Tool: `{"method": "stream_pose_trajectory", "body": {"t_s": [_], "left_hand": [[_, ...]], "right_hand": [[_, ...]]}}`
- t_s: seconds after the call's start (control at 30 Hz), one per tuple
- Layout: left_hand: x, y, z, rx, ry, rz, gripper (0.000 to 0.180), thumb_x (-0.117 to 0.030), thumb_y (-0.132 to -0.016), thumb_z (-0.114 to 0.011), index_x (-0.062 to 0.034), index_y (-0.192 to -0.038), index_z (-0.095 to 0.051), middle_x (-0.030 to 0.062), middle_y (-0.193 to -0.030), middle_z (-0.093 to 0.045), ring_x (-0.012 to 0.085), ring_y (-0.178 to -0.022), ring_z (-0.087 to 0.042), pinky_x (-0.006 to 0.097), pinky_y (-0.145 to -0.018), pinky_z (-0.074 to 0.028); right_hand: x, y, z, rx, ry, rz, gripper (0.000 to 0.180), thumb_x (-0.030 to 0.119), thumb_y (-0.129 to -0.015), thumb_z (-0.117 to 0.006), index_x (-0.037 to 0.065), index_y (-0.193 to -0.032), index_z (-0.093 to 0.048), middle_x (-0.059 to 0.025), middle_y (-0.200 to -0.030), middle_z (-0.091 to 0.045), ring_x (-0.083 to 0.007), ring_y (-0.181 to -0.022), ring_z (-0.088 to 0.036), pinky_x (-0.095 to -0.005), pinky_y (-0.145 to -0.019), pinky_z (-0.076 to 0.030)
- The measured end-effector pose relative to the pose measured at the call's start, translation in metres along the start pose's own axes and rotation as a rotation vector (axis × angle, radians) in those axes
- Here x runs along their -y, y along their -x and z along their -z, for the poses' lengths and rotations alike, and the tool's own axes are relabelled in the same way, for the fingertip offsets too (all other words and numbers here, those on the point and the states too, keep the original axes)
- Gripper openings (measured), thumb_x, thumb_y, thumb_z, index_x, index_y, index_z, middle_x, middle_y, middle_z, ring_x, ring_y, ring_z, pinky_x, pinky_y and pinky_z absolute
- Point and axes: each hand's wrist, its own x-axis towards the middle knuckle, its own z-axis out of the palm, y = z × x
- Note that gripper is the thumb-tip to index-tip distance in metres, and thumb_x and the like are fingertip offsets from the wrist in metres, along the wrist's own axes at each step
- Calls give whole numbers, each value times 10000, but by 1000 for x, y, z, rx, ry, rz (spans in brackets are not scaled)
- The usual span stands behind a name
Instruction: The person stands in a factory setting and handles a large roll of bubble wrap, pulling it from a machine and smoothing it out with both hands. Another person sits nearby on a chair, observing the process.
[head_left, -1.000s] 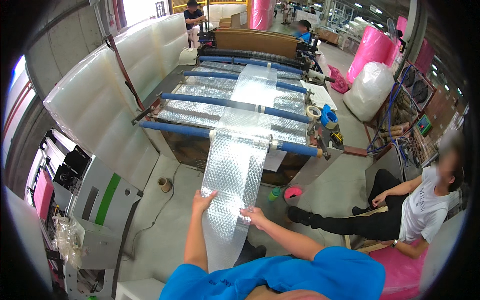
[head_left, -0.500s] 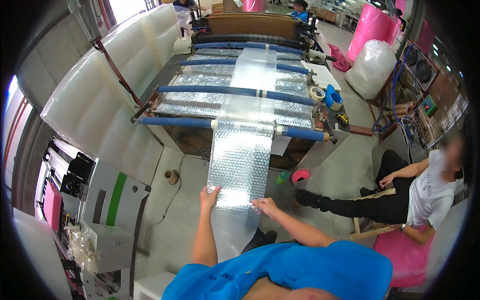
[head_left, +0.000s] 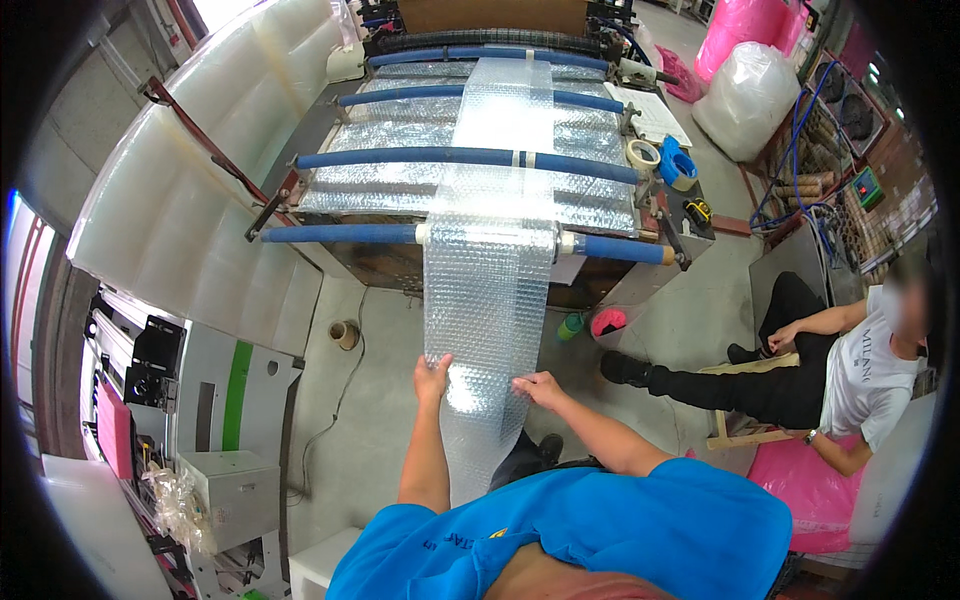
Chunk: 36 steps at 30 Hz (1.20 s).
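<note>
While clear bubble-wrap strip (head_left: pixel 490 300) hangs from front blue roller (head_left: pixel 340 234) at machine's near edge: left hand (head_left: pixel 433 378), right hand (head_left: pixel 540 388) pinch opposite edges. Advice: keep pull even, strip centred, unwrinkled.

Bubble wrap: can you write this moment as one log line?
left hand: grips bubble wrap edge | right hand: grips other edge | wrap hangs from blue roller

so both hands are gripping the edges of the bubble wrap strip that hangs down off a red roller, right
Not quite: the roller is blue, not red. The head view shows the bubble wrap strip coming over it and hanging down, with the left hand on its left edge and the right hand on its right edge.
</note>
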Motion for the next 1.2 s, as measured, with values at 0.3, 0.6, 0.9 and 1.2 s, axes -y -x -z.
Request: {"method": "stream_pose_trajectory", "body": {"t_s": [0.3,0.6,0.9,1.2], "left_hand": [[14,-15,-3,130,44,29,361,-346,-733,-585,12,-770,-555,67,-598,-563,140,-550,-518,293,-535,-411],[24,-15,-8,39,282,-43,344,-319,-786,-526,20,-832,-558,56,-552,-514,120,-513,-480,275,-494,-389],[47,-9,-17,-85,49,-91,390,-340,-792,-494,34,-902,-509,173,-803,-565,267,-752,-543,345,-685,-412],[0,-50,-32,-34,47,-149,432,-351,-797,-471,34,-992,-465,217,-925,-544,341,-872,-521,366,-752,-397]], "right_hand": [[2,-4,2,-24,32,-27,303,326,-753,-557,35,-798,-626,-37,-708,-607,-99,-637,-549,-234,-562,-433],[-13,-12,-1,-42,100,-6,292,332,-753,-560,49,-764,-631,-17,-650,-587,-89,-557,-512,-230,-512,-412],[-21,-13,-1,-55,157,16,277,321,-758,-562,55,-779,-637,-13,-648,-587,-88,-540,-505,-235,-497,-410],[13,-40,20,-140,78,95,291,280,-780,-541,1,-809,-617,-53,-725,-611,-99,-686,-563,-240,-638,-447]]}}
